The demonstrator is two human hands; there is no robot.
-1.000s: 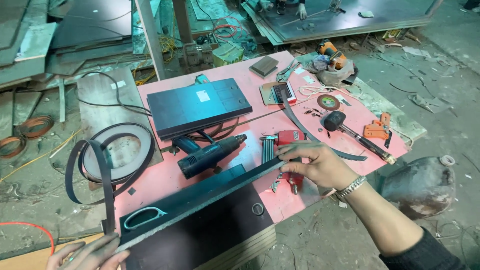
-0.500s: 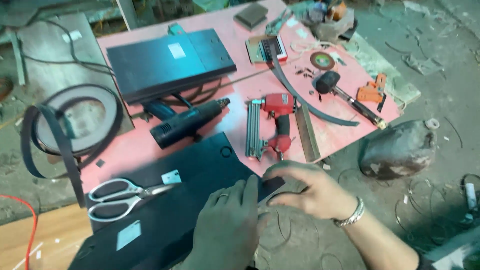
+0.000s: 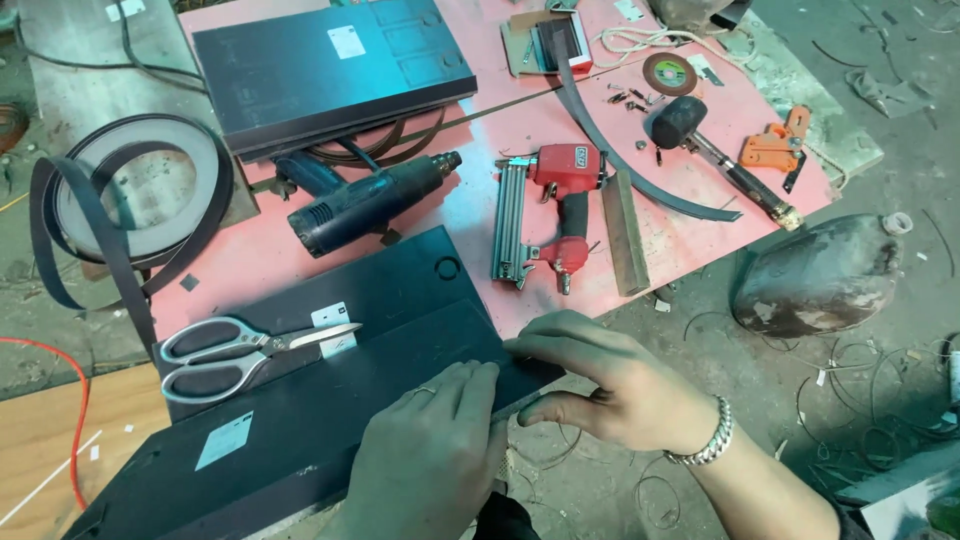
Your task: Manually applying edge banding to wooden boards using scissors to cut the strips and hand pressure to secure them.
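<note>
Panel: dark rectangular board (image 3: 300, 440) with pale sticker patches, now lying flat at near edge of pink worktable (image 3: 250, 265), overhanging toward camera; a second ago tilted up on edge, so laid down since.
Second panel: similar dark board (image 3: 330, 75) at far side of worktable, unmoved.
Banding coil: black edge strip loop (image 3: 120, 200) left of panel, unmoved.
Heat gun: dark blue, pistol-shaped (image 3: 370, 200), just beyond panel.
Nail gun: red with grey magazine (image 3: 545, 215), beyond panel's right corner.
Scissors: white-handled pair (image 3: 235, 350) resting on panel's left part.
Right hand (image 3: 615, 390): moved from worktable tools to panel's right corner; thumb and fingers pinching the edge.
Left hand (image 3: 430, 465): moved in from panel's far left end; flat, fingers pressed together on panel top beside right hand.
Meaning: apparently shifted from positioning to working the panel's edge.
</note>
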